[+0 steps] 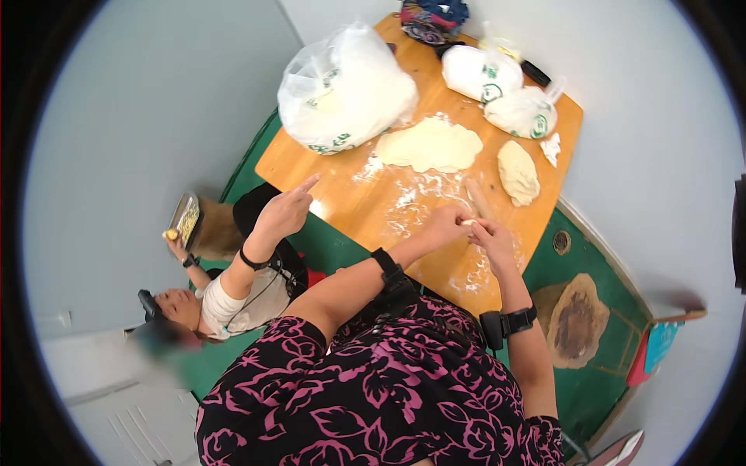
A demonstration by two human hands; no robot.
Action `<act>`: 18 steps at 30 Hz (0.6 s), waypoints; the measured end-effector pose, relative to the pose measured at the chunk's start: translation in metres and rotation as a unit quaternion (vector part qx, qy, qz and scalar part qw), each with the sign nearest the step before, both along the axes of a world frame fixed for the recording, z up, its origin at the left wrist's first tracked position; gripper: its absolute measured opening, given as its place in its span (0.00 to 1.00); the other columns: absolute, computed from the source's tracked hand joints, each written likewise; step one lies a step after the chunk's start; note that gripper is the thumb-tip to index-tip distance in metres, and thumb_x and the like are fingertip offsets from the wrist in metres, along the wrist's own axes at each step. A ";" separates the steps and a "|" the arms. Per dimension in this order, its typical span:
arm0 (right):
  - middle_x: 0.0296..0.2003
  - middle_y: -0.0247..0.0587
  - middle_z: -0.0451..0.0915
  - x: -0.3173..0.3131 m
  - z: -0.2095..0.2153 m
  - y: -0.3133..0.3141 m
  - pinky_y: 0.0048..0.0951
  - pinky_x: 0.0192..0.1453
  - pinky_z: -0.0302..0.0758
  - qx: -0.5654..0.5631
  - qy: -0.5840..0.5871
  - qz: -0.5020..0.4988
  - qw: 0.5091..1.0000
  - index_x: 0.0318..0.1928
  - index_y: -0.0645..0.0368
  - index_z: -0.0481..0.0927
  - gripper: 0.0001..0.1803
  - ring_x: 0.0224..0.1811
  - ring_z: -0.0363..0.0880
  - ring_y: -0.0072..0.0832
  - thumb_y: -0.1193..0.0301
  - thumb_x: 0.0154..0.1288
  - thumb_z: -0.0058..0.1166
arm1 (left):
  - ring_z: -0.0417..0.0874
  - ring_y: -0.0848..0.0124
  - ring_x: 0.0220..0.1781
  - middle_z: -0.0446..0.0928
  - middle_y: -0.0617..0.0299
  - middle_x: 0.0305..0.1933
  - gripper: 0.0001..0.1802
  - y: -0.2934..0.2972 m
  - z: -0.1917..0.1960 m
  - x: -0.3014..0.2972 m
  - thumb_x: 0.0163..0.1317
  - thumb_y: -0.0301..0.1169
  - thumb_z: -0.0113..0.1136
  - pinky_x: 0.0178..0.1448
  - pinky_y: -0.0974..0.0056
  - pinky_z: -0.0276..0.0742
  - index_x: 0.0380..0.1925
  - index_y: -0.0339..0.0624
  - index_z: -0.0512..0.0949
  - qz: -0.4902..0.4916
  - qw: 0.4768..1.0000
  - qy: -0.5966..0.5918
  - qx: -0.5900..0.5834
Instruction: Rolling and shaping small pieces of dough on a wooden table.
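Note:
Over the floured near part of the wooden table (350, 194), my left hand (444, 225) and my right hand (493, 239) meet with fingertips together. A small whitish piece of dough (468, 223) shows between them, pinched by both hands and partly hidden by the fingers. Just beyond my fingers lies a wooden rolling pin (479, 199), its lower end close to my right hand. A wide flattened sheet of dough (430, 145) rests farther off on the flour. To the right of it sits a thick oval lump of dough (518, 172).
A large flour bag (350, 89) and two smaller white bags (482, 71) (522, 113) stand at the back. Crumpled tissue (550, 149) is at the right edge. On the left, a co-worker's hand (287, 211) points over the table; a tray (186, 216) is beside them. A wood stump (579, 320) stands right.

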State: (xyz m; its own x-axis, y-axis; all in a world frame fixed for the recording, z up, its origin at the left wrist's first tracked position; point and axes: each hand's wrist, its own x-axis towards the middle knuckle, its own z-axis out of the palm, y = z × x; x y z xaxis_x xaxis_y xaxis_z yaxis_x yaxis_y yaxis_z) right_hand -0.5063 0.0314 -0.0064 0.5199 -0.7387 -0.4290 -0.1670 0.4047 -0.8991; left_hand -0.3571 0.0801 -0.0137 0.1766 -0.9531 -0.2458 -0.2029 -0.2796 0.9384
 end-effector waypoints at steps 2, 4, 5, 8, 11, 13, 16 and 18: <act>0.35 0.36 0.77 -0.004 -0.008 -0.002 0.20 0.36 0.73 -0.014 0.030 -0.004 0.999 0.44 0.64 0.75 0.13 0.32 0.75 0.19 0.70 0.62 0.50 | 0.75 0.77 0.27 0.78 0.61 0.26 0.14 -0.001 0.005 -0.003 0.48 0.34 0.63 0.30 0.71 0.70 0.32 0.35 0.77 -0.016 1.000 0.023 -0.011; 0.33 0.35 0.78 -0.005 -0.015 -0.003 0.19 0.35 0.72 0.012 -0.012 -0.037 0.999 0.41 0.63 0.75 0.11 0.31 0.75 0.19 0.70 0.61 0.51 | 0.76 0.77 0.30 0.78 0.61 0.29 0.15 0.003 0.012 -0.003 0.51 0.35 0.61 0.33 0.72 0.70 0.35 0.36 0.77 -0.018 0.999 0.012 -0.029; 0.33 0.35 0.78 -0.003 -0.013 -0.002 0.19 0.35 0.72 0.004 -0.011 -0.040 0.999 0.41 0.63 0.75 0.11 0.31 0.75 0.19 0.70 0.61 0.51 | 0.76 0.77 0.30 0.78 0.61 0.29 0.15 0.003 0.014 -0.002 0.51 0.35 0.61 0.33 0.72 0.70 0.35 0.36 0.77 -0.021 0.999 0.013 -0.036; 0.32 0.36 0.78 0.009 -0.002 0.003 0.20 0.34 0.72 -0.018 -0.011 -0.132 0.991 0.39 0.62 0.74 0.09 0.29 0.74 0.19 0.70 0.61 0.52 | 0.77 0.76 0.32 0.78 0.61 0.32 0.15 0.004 0.020 0.006 0.54 0.36 0.58 0.35 0.72 0.71 0.38 0.36 0.77 -0.076 0.977 0.196 -0.025; 0.32 0.35 0.77 0.012 0.009 0.006 0.19 0.34 0.71 -0.012 -0.006 -0.113 0.993 0.38 0.62 0.74 0.09 0.29 0.74 0.19 0.70 0.60 0.52 | 0.77 0.77 0.33 0.78 0.62 0.32 0.14 0.004 0.019 0.008 0.56 0.36 0.57 0.37 0.73 0.71 0.38 0.37 0.77 -0.039 0.970 0.206 0.123; 0.32 0.36 0.77 0.011 0.002 0.005 0.19 0.34 0.71 -0.014 0.000 -0.072 0.997 0.38 0.61 0.74 0.10 0.30 0.74 0.19 0.67 0.62 0.50 | 0.77 0.77 0.33 0.78 0.62 0.31 0.13 0.003 0.013 0.008 0.57 0.35 0.56 0.37 0.73 0.72 0.37 0.37 0.77 -0.007 0.964 0.239 0.116; 0.32 0.36 0.77 0.005 -0.002 -0.004 0.19 0.35 0.71 0.004 0.010 -0.046 0.999 0.40 0.62 0.74 0.15 0.32 0.75 0.20 0.62 0.64 0.47 | 0.77 0.78 0.32 0.77 0.63 0.30 0.12 0.000 0.008 0.010 0.58 0.35 0.55 0.38 0.74 0.72 0.35 0.37 0.77 -0.036 0.978 0.178 0.106; 0.32 0.36 0.77 -0.002 0.000 -0.017 0.20 0.36 0.71 -0.032 0.051 -0.051 0.997 0.41 0.64 0.73 0.16 0.32 0.75 0.21 0.61 0.64 0.46 | 0.77 0.78 0.32 0.77 0.63 0.30 0.12 0.000 0.006 0.012 0.58 0.35 0.54 0.38 0.74 0.72 0.35 0.37 0.76 -0.019 0.974 0.191 0.120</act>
